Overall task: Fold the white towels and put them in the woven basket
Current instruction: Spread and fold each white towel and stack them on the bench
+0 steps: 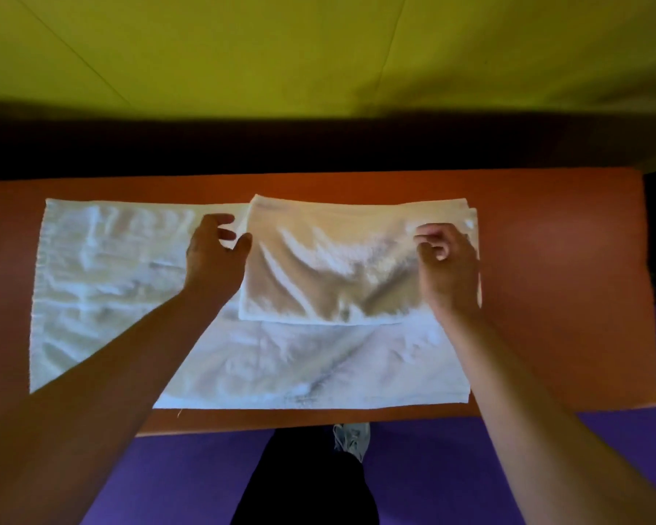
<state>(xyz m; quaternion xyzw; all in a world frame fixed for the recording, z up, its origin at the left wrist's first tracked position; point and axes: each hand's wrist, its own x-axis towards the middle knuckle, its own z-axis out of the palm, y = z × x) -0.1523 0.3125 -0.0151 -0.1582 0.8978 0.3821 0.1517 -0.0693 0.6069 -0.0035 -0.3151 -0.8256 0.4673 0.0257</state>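
Left hand: your left hand (214, 255) hovers at the left short edge of the folded towel (356, 259); fingers spread and relaxed, thumb close against that edge, gripping nothing that can be confirmed
Right hand: your right hand (447, 259) sits over the opposite short edge; fingers curled inward, apparently pinching the cloth there, though the contact itself is hidden under the knuckles
Folded towel: lies directly between your two hands, long axis running from one hand to the other, resting on the far right part of the spread towel (110, 297)
Spread towel: flat on the orange table (565, 297), extending beneath both wrists, outward past your left hand and back toward your body
Woven basket: not in view; its direction from either hand cannot be stated
Step in hand, judged: the small towel is part folded and looks due for another fold or a lift
Governing relation: both short edges lie under your fingertips, so neither hand is nearer; a fold across the long axis would bring one hand toward the other
Risk, judged: your left hand has no hold, so its edge may drag or slip out of line
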